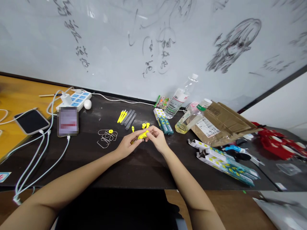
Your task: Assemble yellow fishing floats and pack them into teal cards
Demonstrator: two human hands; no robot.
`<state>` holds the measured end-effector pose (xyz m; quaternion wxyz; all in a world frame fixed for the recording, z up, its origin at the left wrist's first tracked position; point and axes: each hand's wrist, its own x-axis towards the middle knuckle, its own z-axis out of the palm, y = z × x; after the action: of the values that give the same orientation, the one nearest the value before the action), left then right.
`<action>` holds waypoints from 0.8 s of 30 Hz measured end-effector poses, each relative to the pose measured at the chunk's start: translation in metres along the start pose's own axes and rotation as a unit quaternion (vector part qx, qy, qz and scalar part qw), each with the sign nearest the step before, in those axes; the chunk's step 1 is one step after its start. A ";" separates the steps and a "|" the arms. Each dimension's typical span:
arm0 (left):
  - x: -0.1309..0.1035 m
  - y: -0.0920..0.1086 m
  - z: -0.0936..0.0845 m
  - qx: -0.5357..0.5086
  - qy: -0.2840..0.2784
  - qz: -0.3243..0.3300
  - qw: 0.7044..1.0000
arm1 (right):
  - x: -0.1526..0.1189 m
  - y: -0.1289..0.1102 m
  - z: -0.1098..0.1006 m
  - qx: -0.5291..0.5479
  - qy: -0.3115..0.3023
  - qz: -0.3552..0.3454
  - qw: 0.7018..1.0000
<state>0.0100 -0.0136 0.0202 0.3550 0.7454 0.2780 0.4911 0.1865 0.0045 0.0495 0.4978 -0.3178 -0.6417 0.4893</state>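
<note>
Both hands meet over the dark desk, fingers closed around a small yellow plastic piece. My left hand grips its lower left end, where a brownish bit shows between the fingers. My right hand pinches the other end with thumb and fingertips. Just beyond the hands lie loose yellow caps and a small yellow part. Farther back, yellow sticks rest beside several clear tubes. To the left is a loose group of bent wire hooks with a yellow ring among them.
A patterned box, a water bottle and a second bottle stand behind on the right. Opened boxes and a brown parcel lie farther right. Leftward are a power strip, white cables and a phone.
</note>
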 end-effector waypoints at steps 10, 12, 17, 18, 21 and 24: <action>-0.001 -0.006 0.005 0.012 0.031 0.011 0.999 | 0.000 0.005 0.006 0.021 0.042 -0.009 0.999; -0.002 -0.008 0.006 0.020 0.035 0.021 0.999 | -0.001 0.008 0.010 0.037 0.060 -0.015 0.997; -0.002 -0.010 0.006 0.014 0.036 0.024 0.999 | -0.003 0.012 0.012 0.068 0.037 -0.002 0.997; -0.002 -0.009 0.006 0.013 0.035 0.024 0.999 | -0.003 0.012 0.011 0.070 0.030 0.000 0.997; -0.002 -0.007 0.005 0.015 0.036 0.026 0.999 | -0.003 0.010 0.007 0.055 0.032 0.000 0.998; -0.001 -0.005 0.006 0.026 0.041 0.040 0.998 | -0.002 0.009 0.008 0.035 0.045 -0.011 0.998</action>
<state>0.0144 -0.0133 0.0140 0.3040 0.7443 0.2751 0.5272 0.1792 0.0032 0.0401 0.5426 -0.3149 -0.6047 0.4906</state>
